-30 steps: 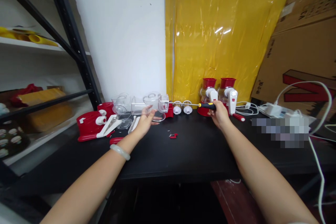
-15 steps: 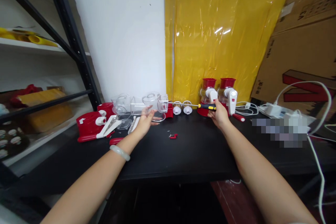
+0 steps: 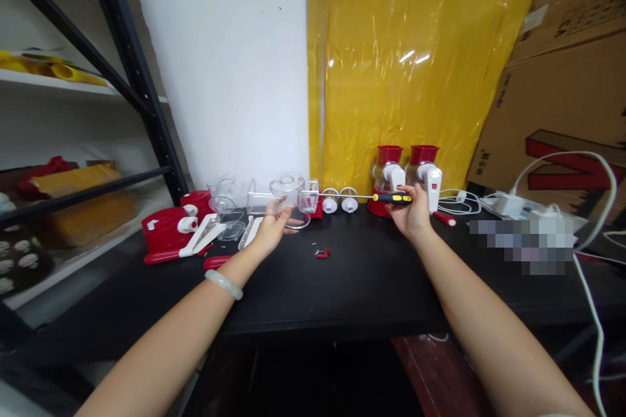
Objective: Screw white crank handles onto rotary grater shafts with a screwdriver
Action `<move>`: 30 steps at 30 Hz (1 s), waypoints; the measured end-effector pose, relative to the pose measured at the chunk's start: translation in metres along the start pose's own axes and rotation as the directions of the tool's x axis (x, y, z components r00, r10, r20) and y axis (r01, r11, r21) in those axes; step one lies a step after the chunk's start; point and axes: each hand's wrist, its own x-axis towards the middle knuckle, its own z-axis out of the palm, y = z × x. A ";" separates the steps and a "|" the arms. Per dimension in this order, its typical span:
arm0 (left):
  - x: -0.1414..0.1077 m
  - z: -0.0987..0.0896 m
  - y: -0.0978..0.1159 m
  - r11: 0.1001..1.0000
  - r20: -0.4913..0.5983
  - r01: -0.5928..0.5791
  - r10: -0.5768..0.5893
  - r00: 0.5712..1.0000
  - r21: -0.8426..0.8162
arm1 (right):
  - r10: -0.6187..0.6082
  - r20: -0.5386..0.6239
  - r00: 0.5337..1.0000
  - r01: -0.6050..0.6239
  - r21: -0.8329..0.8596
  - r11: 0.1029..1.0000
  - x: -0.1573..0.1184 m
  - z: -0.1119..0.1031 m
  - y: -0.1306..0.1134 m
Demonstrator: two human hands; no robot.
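Note:
My left hand [image 3: 276,225] is closed around a clear plastic grater body [image 3: 287,190], held a little above the black table. My right hand [image 3: 413,208] grips a screwdriver [image 3: 391,198] by its black and yellow handle. The long shaft runs level to the left, and its tip reaches the right end of the clear body; the exact contact there is too small to make out. On the table below lie small red parts [image 3: 323,253] with tiny screws beside them. Two grater drums [image 3: 349,201] with white ends stand behind the shaft.
Two assembled red and white rotary graters [image 3: 424,172] stand at the back right. Red bases [image 3: 166,232], white crank handles and another clear body [image 3: 227,192] sit at the left. A power strip [image 3: 511,204] with white cables lies right, before a large cardboard box [image 3: 557,91].
The clear body and my left hand have shifted slightly right. The screwdriver has moved a little right too, and the fingers of my right hand have changed position on its handle.

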 end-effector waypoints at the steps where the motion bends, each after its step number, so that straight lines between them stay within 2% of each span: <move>1: 0.000 0.000 0.000 1.000 0.003 0.001 -0.001 1.000 0.001 | -0.029 -0.013 0.999 0.028 -0.047 0.998 0.001 -0.001 0.001; 3: 0.001 -0.001 0.000 1.000 0.001 0.005 -0.005 1.000 -0.004 | -0.084 -0.016 0.996 0.080 -0.186 0.979 0.002 -0.004 0.003; 6: 0.001 -0.002 0.000 1.000 -0.006 0.006 -0.006 1.000 -0.019 | -0.146 -0.009 0.989 0.127 -0.439 0.890 0.004 -0.009 0.008; 8: 0.002 -0.002 -0.001 1.000 -0.004 0.004 -0.004 1.000 -0.026 | -0.182 -0.001 0.983 0.155 -0.517 0.842 0.005 -0.010 0.010; 10: 0.002 -0.003 -0.001 1.000 0.001 0.003 -0.003 1.000 -0.029 | -0.204 0.009 0.979 0.185 -0.471 0.863 0.007 -0.010 0.012; 13: 0.003 -0.003 -0.003 1.000 -0.002 0.006 -0.006 1.000 -0.025 | -0.213 -0.006 0.977 0.204 -0.265 0.943 0.008 -0.007 0.012; 16: 0.003 -0.002 -0.004 1.000 0.000 0.011 -0.011 1.000 -0.017 | -0.117 0.029 0.993 0.119 -0.066 0.991 0.004 -0.003 0.007; 19: 0.002 -0.002 -0.004 1.000 0.013 0.013 -0.012 1.000 -0.006 | -0.036 0.092 0.995 0.033 0.028 0.999 0.000 -0.001 0.002; 22: 0.000 -0.002 -0.002 1.000 0.014 0.014 -0.014 1.000 -0.002 | -0.045 0.078 0.996 0.046 -0.023 0.999 0.000 -0.001 0.002; 24: 0.000 -0.002 -0.001 1.000 0.010 0.016 -0.016 1.000 -0.004 | -0.091 0.047 0.995 0.096 -0.135 0.986 0.002 -0.003 0.005; 28: -0.001 -0.001 0.001 1.000 0.004 0.015 -0.015 1.000 -0.016 | -0.188 0.040 0.981 0.189 -0.383 0.904 0.005 -0.007 0.010; 30: -0.001 -0.001 0.001 1.000 -0.012 0.017 -0.017 1.000 -0.023 | -0.204 0.034 0.978 0.201 -0.391 0.898 0.004 -0.006 0.009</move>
